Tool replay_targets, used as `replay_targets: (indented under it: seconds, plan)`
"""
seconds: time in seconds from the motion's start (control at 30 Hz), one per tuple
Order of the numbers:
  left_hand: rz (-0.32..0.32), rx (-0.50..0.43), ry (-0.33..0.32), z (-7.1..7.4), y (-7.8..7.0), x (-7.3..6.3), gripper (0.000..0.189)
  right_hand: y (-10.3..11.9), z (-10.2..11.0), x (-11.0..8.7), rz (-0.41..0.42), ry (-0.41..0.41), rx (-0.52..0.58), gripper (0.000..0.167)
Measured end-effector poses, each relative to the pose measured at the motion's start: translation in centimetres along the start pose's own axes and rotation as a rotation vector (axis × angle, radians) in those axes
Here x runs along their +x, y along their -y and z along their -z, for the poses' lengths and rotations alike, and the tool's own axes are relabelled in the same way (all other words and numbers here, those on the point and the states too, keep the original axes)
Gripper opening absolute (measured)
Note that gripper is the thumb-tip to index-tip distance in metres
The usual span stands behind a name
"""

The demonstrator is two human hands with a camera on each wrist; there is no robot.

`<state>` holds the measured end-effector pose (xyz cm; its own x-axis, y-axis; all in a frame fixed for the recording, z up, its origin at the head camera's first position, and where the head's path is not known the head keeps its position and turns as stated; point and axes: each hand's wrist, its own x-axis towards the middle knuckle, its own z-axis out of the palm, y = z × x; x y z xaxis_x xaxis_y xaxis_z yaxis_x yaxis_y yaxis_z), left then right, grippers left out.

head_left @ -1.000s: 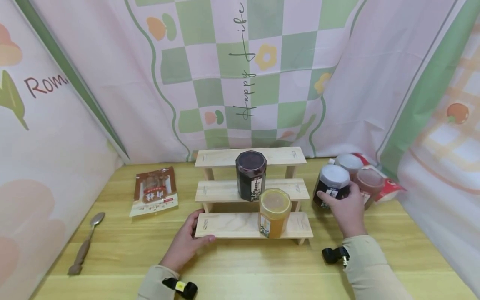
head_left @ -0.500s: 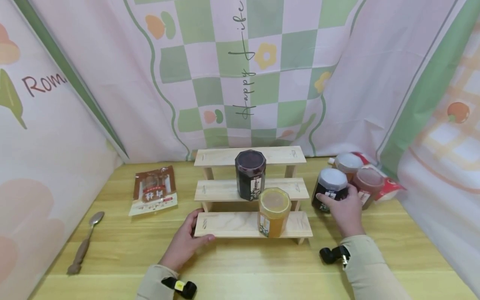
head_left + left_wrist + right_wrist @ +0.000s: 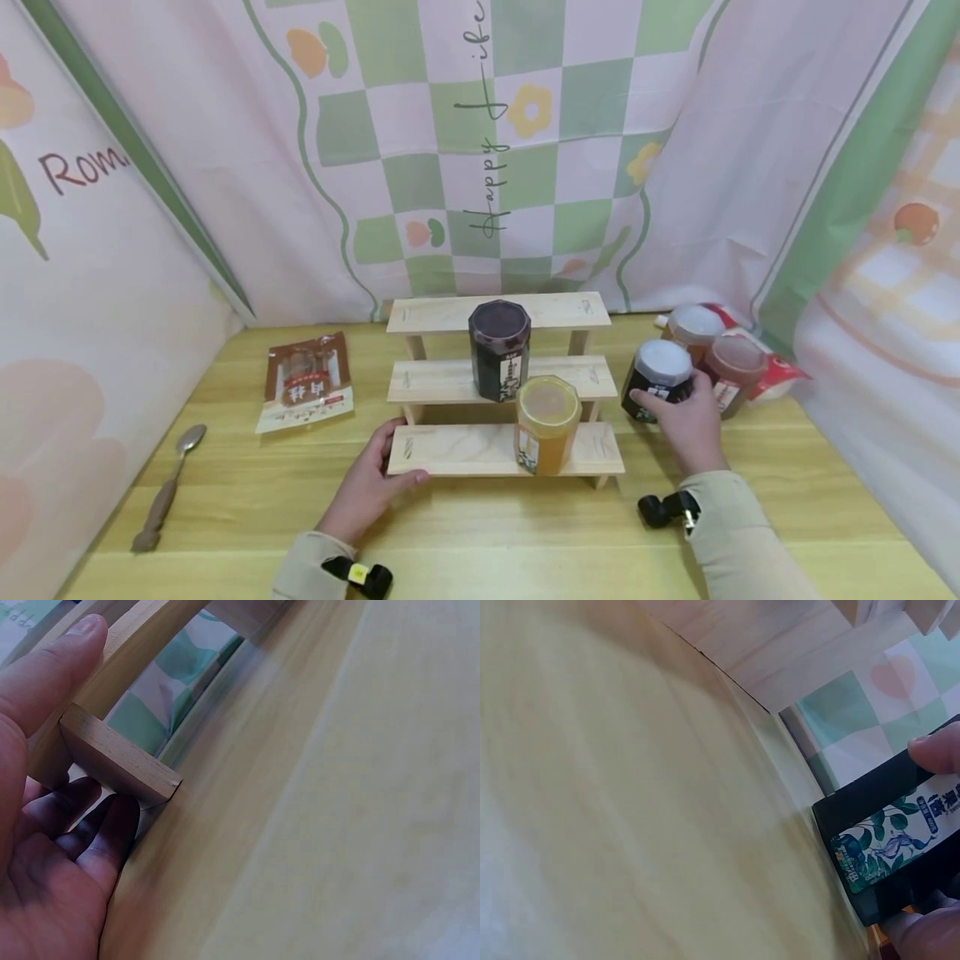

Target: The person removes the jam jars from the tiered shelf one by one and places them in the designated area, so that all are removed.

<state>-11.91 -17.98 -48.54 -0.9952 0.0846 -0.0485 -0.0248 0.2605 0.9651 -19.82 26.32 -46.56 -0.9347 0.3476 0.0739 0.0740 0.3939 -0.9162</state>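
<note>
My left hand point(image 3: 375, 487) grips the left end of the bottom step of a three-tier wooden display stand point(image 3: 457, 450). In the left wrist view, its thumb lies along the step's front and the curled fingers are beside the stand's end leg point(image 3: 116, 757). On the right, my right hand point(image 3: 686, 425) holds a dark jam jar point(image 3: 660, 375) with a pale lid, thumb on the near side; its label point(image 3: 892, 836) shows leaves. I cannot tell whether its base touches the table. A dark purple jar point(image 3: 498, 354) stands on the middle step, a yellow jar point(image 3: 547, 425) on the bottom one.
Behind the held jar stand an orange jar point(image 3: 693, 327) and a reddish-brown jar point(image 3: 735, 371), close to a red-and-white packet point(image 3: 783, 379). A brown snack packet point(image 3: 303, 383) and a spoon point(image 3: 168, 492) lie on the left. Printed curtains point(image 3: 487, 150) enclose the table.
My right hand has drawn the dark jar slightly left and toward me, away from the jars behind it. The left hand keeps its place on the stand.
</note>
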Motion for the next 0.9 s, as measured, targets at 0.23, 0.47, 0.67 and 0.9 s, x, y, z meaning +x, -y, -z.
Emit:
replay_targets:
  seconds: [0.23,0.47,0.67,0.9]
  plan:
    - [-0.003,-0.008,0.012,-0.1,0.1,0.0,0.098,0.5,0.0,0.1,-0.032,0.036,-0.018,0.101]
    - [0.002,-0.027,0.007,0.0,-0.1,0.0,0.095,0.9,-0.6,1.1,0.008,-0.001,-0.089,0.092]
    - [0.002,-0.039,0.008,-0.1,0.1,0.0,0.095,0.9,-1.1,2.3,0.027,-0.019,-0.07,0.093]
    - [-0.01,-0.06,0.016,0.1,0.3,0.1,0.095,1.1,-2.1,3.7,0.088,-0.012,-0.046,0.1]
